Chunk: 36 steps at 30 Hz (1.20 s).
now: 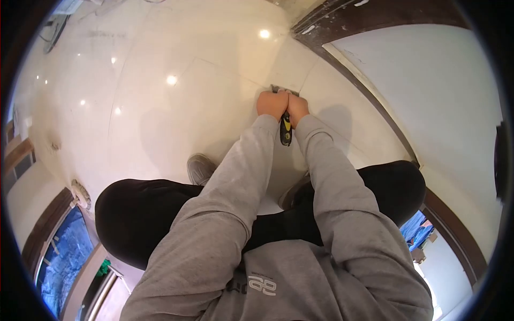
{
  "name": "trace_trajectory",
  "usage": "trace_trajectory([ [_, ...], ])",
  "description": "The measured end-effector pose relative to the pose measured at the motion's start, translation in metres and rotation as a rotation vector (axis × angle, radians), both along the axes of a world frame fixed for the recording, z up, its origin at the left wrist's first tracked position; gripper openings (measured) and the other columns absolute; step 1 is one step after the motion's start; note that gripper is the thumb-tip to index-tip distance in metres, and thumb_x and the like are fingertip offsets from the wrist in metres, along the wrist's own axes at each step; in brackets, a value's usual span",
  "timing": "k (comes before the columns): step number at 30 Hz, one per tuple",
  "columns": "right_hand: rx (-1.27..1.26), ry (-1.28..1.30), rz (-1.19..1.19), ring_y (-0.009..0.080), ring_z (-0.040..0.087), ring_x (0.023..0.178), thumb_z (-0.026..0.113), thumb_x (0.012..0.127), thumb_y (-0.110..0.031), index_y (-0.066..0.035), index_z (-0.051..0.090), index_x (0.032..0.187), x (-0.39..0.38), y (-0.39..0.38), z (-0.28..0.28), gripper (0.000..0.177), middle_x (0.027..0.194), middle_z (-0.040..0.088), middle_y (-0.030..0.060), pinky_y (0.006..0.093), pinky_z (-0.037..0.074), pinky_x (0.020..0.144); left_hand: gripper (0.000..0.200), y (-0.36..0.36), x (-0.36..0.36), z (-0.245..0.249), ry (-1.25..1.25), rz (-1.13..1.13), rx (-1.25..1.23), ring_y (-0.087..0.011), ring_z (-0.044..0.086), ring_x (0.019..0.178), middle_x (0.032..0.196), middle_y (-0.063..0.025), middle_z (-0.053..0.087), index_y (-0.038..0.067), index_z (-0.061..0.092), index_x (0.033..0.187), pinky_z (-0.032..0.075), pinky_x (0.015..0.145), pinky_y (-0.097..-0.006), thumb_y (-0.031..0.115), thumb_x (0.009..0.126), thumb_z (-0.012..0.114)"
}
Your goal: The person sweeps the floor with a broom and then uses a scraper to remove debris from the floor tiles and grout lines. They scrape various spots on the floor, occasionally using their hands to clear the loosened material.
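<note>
Both my hands are together in front of me, low over the pale floor, closed round a scraper. Its black and yellow handle points back toward me between my wrists. A dark edge, seemingly its blade, shows just beyond my fingers against the floor. My left hand wraps it from the left, with my right hand pressed in from the right. My fingers hide most of the grip. Under them the glossy floor has thin joint lines, one running close to the blade.
A dark brown frame borders a white panel on the right. My shoe stands on the floor left of my arms. Blue sheeting shows at lower left, below a small round object. A cable lies at upper left.
</note>
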State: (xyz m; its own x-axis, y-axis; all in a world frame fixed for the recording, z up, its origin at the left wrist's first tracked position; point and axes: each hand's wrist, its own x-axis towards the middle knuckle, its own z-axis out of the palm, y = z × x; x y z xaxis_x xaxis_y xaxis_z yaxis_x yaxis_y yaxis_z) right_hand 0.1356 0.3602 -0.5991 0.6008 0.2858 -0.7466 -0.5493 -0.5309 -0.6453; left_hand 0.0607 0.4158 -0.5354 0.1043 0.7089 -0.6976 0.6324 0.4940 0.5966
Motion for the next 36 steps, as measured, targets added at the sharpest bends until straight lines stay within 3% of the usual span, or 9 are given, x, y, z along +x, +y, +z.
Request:
trace_trajectory([
  [2, 0.155, 0.211, -0.074, 0.0346, 0.067, 0.098, 0.066, 0.087, -0.028, 0.016, 0.062, 0.109, 0.012, 0.007, -0.001, 0.049, 0.100, 0.069, 0.0272, 0.0396, 0.051, 0.080, 0.048, 0.008, 0.003, -0.001, 0.015, -0.023, 0.015, -0.0413, 0.067, 0.097, 0.094, -0.0285, 0.069, -0.007, 0.071, 0.088, 0.051, 0.088, -0.0424, 0.040, 0.082, 0.062],
  [3, 0.277, -0.224, 0.526, 0.0338, 0.067, 0.098, 0.064, 0.088, -0.030, 0.014, 0.065, 0.102, 0.037, -0.018, -0.081, 0.045, 0.100, 0.069, 0.0259, 0.0395, 0.051, 0.081, 0.048, 0.017, 0.005, 0.007, -0.012, -0.021, -0.019, -0.0410, 0.067, 0.097, 0.095, -0.0287, 0.069, -0.007, 0.071, 0.089, 0.051, 0.088, -0.0419, 0.040, 0.081, 0.063],
  [7, -0.159, -0.225, 0.130, 0.0353, 0.067, 0.096, 0.057, 0.092, -0.031, 0.010, 0.066, 0.092, 0.004, -0.006, -0.031, 0.042, 0.098, 0.069, 0.0269, 0.0410, 0.049, 0.085, 0.049, 0.008, -0.002, 0.018, 0.021, -0.013, 0.009, -0.0426, 0.067, 0.096, 0.095, -0.0306, 0.068, -0.009, 0.070, 0.090, 0.051, 0.086, -0.0426, 0.038, 0.079, 0.062],
  [10, 0.065, -0.284, 0.403, 0.0336, 0.067, 0.089, 0.062, 0.090, -0.030, 0.012, 0.066, 0.093, 0.019, -0.022, -0.061, 0.042, 0.093, 0.069, 0.0246, 0.0418, 0.050, 0.081, 0.051, 0.005, -0.003, 0.000, 0.027, -0.034, 0.025, -0.0442, 0.066, 0.095, 0.093, -0.0321, 0.067, -0.010, 0.070, 0.089, 0.051, 0.086, -0.0438, 0.039, 0.081, 0.059],
  [11, 0.133, 0.110, -0.062, 0.0308, 0.066, 0.082, 0.066, 0.088, -0.030, 0.012, 0.065, 0.089, 0.005, 0.008, 0.022, 0.042, 0.086, 0.069, 0.0204, 0.0414, 0.051, 0.074, 0.051, 0.011, 0.001, -0.002, 0.007, -0.041, 0.034, -0.0442, 0.066, 0.096, 0.094, -0.0321, 0.067, -0.009, 0.071, 0.089, 0.051, 0.086, -0.0435, 0.040, 0.081, 0.059],
  [20, 0.093, 0.021, -0.073, 0.0256, 0.064, 0.081, 0.068, 0.085, -0.025, 0.016, 0.065, 0.098, 0.006, -0.005, -0.025, 0.043, 0.097, 0.070, 0.0212, 0.0369, 0.050, 0.072, 0.051, 0.008, -0.004, 0.008, -0.029, -0.036, 0.011, -0.0456, 0.065, 0.097, 0.096, -0.0325, 0.067, -0.009, 0.070, 0.090, 0.050, 0.086, -0.0441, 0.040, 0.081, 0.060],
  [22, 0.269, -0.278, 0.392, 0.0273, 0.065, 0.083, 0.067, 0.086, -0.026, 0.017, 0.064, 0.100, 0.020, -0.008, -0.023, 0.045, 0.098, 0.070, 0.0224, 0.0366, 0.050, 0.073, 0.051, 0.011, 0.004, 0.002, -0.028, -0.016, 0.064, -0.0455, 0.065, 0.096, 0.095, -0.0324, 0.067, -0.010, 0.070, 0.090, 0.050, 0.086, -0.0442, 0.040, 0.081, 0.061],
  [32, 0.067, 0.116, -0.072, 0.0266, 0.064, 0.082, 0.065, 0.088, -0.022, 0.015, 0.064, 0.101, 0.007, 0.017, 0.029, 0.038, 0.094, 0.070, 0.0199, 0.0370, 0.049, 0.073, 0.048, 0.020, 0.006, 0.018, 0.009, -0.036, -0.070, -0.0398, 0.066, 0.102, 0.102, -0.0277, 0.069, -0.007, 0.071, 0.095, 0.051, 0.092, -0.0413, 0.039, 0.083, 0.063],
  [36, -0.058, -0.464, 0.113, 0.0227, 0.063, 0.074, 0.066, 0.089, -0.017, 0.012, 0.064, 0.099, -0.004, 0.001, 0.001, 0.030, 0.088, 0.069, 0.0148, 0.0383, 0.050, 0.066, 0.049, -0.003, 0.002, -0.022, 0.055, -0.040, 0.097, -0.0415, 0.067, 0.098, 0.097, -0.0279, 0.069, -0.007, 0.071, 0.093, 0.052, 0.089, -0.0418, 0.040, 0.082, 0.064],
])
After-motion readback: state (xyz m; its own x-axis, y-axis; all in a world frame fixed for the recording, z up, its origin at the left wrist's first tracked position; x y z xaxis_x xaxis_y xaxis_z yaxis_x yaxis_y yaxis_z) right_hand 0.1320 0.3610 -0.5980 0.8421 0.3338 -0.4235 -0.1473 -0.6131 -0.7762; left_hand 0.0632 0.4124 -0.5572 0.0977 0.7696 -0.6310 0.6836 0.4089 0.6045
